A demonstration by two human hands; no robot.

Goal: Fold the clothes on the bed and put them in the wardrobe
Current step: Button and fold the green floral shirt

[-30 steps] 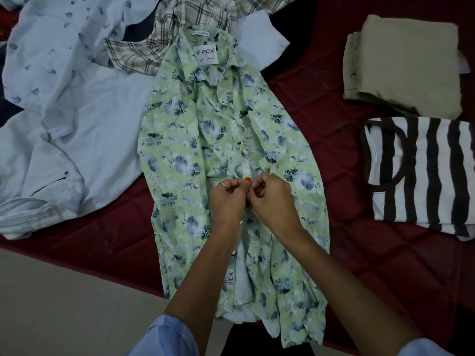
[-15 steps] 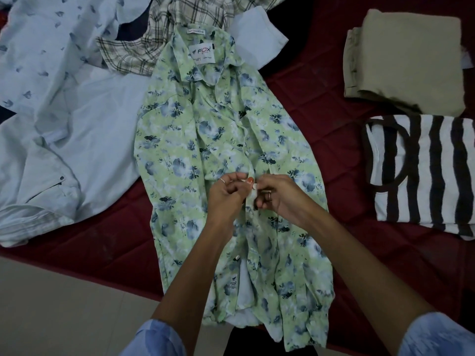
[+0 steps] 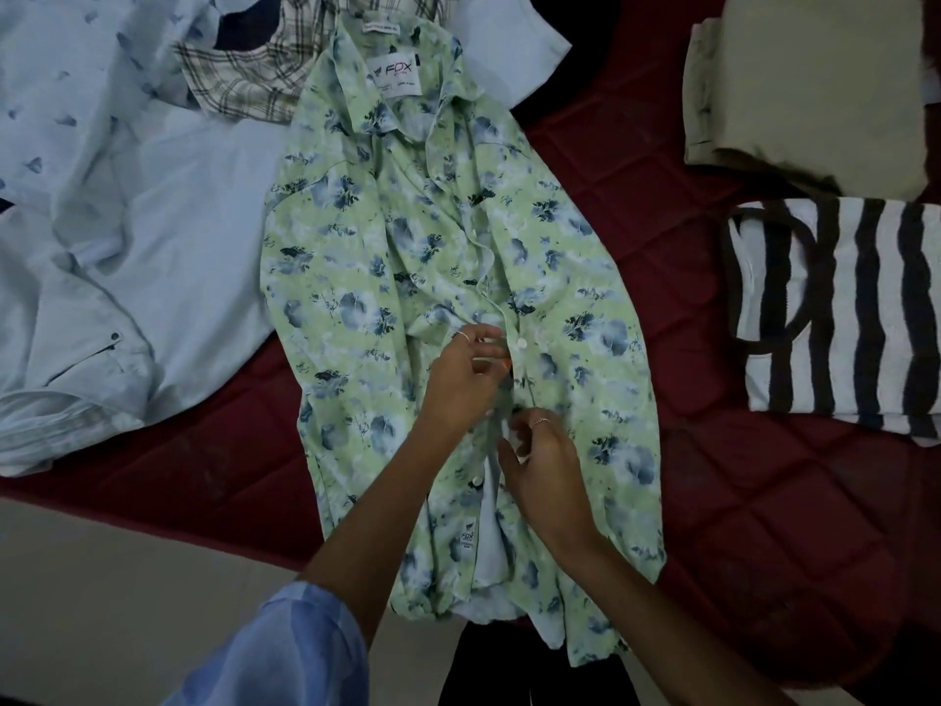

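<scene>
The green floral shirt (image 3: 407, 277) lay face up on the red bed (image 3: 713, 501), collar away from me, its front placket partly buttoned. My left hand (image 3: 466, 377) pinched the placket edge just below a fastened button (image 3: 521, 342); my right hand (image 3: 542, 463), lower down, had its fingers curled at the open edge, apparently on the cloth. I judged I was buttoning up before folding. Next I needed to bring the lower button (image 3: 477, 481) to its hole. The folded striped top (image 3: 840, 318) and beige trousers (image 3: 814, 84) waited well apart.
</scene>
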